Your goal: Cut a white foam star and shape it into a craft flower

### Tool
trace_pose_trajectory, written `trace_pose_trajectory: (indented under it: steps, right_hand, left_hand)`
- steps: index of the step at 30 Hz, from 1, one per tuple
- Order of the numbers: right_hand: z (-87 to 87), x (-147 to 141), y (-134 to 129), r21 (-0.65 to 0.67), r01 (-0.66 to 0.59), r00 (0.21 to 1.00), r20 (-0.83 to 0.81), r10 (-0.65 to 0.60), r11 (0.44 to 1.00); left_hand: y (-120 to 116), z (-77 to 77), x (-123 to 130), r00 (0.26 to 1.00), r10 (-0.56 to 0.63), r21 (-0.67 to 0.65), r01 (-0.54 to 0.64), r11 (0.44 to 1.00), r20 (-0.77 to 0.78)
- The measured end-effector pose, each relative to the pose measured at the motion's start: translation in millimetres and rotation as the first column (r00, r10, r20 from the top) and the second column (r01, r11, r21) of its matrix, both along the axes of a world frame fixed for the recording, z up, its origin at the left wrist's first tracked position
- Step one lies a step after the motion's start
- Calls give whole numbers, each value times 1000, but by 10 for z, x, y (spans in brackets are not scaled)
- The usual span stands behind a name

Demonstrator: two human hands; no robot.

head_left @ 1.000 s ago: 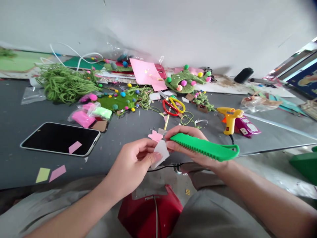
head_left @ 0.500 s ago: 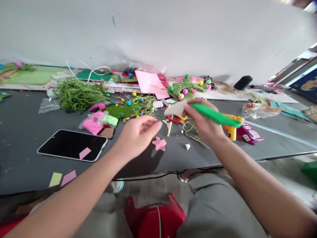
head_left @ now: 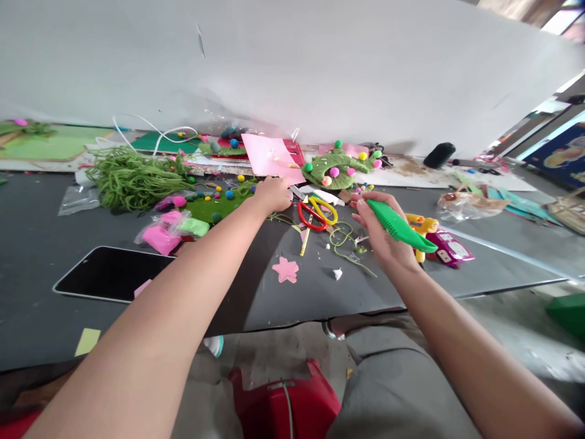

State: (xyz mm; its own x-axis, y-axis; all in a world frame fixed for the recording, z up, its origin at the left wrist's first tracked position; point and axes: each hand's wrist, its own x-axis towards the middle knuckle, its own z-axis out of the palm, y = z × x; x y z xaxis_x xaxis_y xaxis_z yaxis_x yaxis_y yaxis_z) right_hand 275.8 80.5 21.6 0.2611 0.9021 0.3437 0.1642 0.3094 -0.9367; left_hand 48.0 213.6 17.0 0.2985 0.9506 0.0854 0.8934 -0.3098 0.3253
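Grey table [head_left: 329, 299]: crowded along its far side; the work looks partway along, since a pink star [head_left: 287, 269] lies flat with its outline seemingly finished, and a green wrapped shape [head_left: 342, 180] farther back bears coloured balls [head_left: 334, 173]; the star lies apart from that shape, so some work appears left
Green yarn [head_left: 134, 183]: a loose heap at the far left; well apart from both hands
Left hand [head_left: 274, 194]: stretched far forward, fingers curled down at the near edge of a pink sheet [head_left: 269, 155]; the fingertips are mostly hidden, so I cannot tell how far the grip is open, whether it has hold of anything, or whether it touches the sheet
Right hand [head_left: 380, 235]: raised over the table, fingers loosely extended; the grip is closed only lightly, around a green toothed tool [head_left: 402, 228]
Glue gun [head_left: 427, 225]: yellow, beyond the right wrist and partly covered by the tool; a purple packet [head_left: 452, 247] is just beside it
Toothed tool: lengthwise in the right hand, its rear end sticking out past the wrist
Scissors [head_left: 314, 227]: red and yellow handles, lying between the hands; neither hand holds them
Star: nearer the body than either grip, in the gap between the forearms; untouched
White scrap [head_left: 337, 274]: near the star, on its right
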Motion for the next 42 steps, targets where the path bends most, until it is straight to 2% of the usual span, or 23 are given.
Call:
trace_pose_trajectory:
  steps: [6, 11, 15, 16, 17, 19, 21, 23, 25, 26, 28, 30, 32, 33, 35, 39, 42]
  right_hand:
    - [-58, 96, 16, -85, -12, 1000, 28, 14, 996]
    - [9, 51, -13, -115, -50, 998, 35, 54, 992]
    - [87, 16, -51, -182, -108, 994, -2, 110, 977]
    - [98, 14, -63, -197, -137, 990, -15, 137, 971]
    - [107, 13, -77, -207, -171, 985, -25, 169, 963]
    - [121, 8, -113, -216, -235, 972, -31, 234, 948]
    - [134, 1, -161, -231, -257, 965, -15, 261, 938]
    - [149, 0, -221, -260, -248, 965, 15, 261, 933]
    - [166, 12, -297, -293, -255, 957, 64, 285, 922]
    - [175, 21, -340, -311, -267, 946, 95, 309, 912]
    - [197, 38, -439, -357, -311, 908, 162, 386, 881]
    - [222, 41, -543, -428, -364, 845, 222, 487, 827]
    - [243, 24, -631, -506, -398, 769, 271, 579, 766]
    - [250, 11, -663, -531, -409, 734, 292, 613, 743]
    - [255, -15, -694, -558, -411, 687, 330, 647, 721]
    - [231, -41, -642, -541, -388, 640, 425, 640, 746]
    - [198, -62, -574, -541, -397, 605, 454, 654, 742]
  left_hand:
    - [153, -35, -58, 1000, 26, -17, -27, 999, -10]
    - [-50, 141, -126, 998, -34, -22, 36, 999, 58]
    - [-554, 363, -191, 987, -55, -84, 68, 994, 151]
    - [-733, 403, -217, 953, -54, -154, 104, 982, 299]
    - [-924, 431, -248, 901, -40, -236, 156, 959, 433]
    - [-1314, 452, -320, 812, 56, -377, 207, 903, 580]
    - [-1663, 433, -400, 774, 183, -525, 217, 823, 606]
    - [-1933, 392, -465, 735, 288, -620, 223, 752, 614]
    - [-2122, 343, -495, 718, 324, -663, 250, 706, 616]
    - [-2192, 316, -495, 725, 311, -653, 245, 717, 614]
    - [-2295, 261, -479, 783, 219, -545, 176, 820, 583]
    - [-2357, 203, -478, 888, 77, -346, 96, 933, 454]
    - [-2385, 147, -534, 956, -32, -110, 66, 992, 291]
    - [-2391, 120, -588, 974, -61, -32, 70, 997, 220]
    - [-2400, 74, -730, 991, -37, 48, 31, 998, 128]
    - [-2441, 18, -984, 998, 17, 47, -20, 999, 53]
    - [-2455, 5, -1056, 999, 51, 2, -51, 999, 19]
